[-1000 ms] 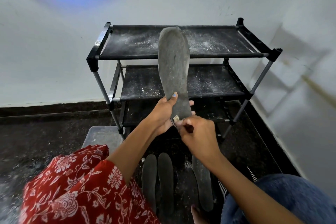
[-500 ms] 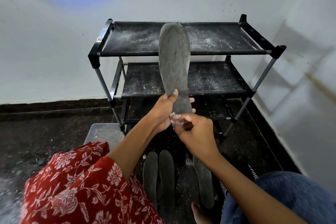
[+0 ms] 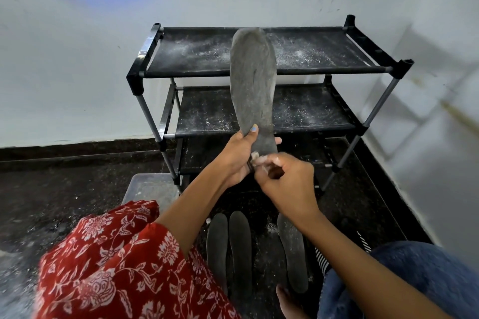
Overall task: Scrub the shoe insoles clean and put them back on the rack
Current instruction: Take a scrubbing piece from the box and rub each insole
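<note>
Since 1 second ago, little has moved: the right hand (image 3: 286, 180) has edged slightly up the heel of the raised insole; everything else stays put.

4 insoles in all: 1 dusty grey foam insole (image 3: 252, 85) held upright in front of the black 3-shelf metal shoe rack (image 3: 259, 72), heel clamped by the left hand (image 3: 239, 156), thumb across its face; 3 dark grey flat insoles (image 3: 239, 248) lie side by side on the dark speckled floor (image 3: 64, 189) below the arms; 2 hands, the right one curled around a small pale scrubbing piece (image 3: 255, 155) pressed at the heel, its exact kind too hidden to tell; white powder dusts the shelves; a clear plastic lid (image 3: 147, 188) lies left of the rack; red floral cloth (image 3: 116, 267) covers the near left.
</note>
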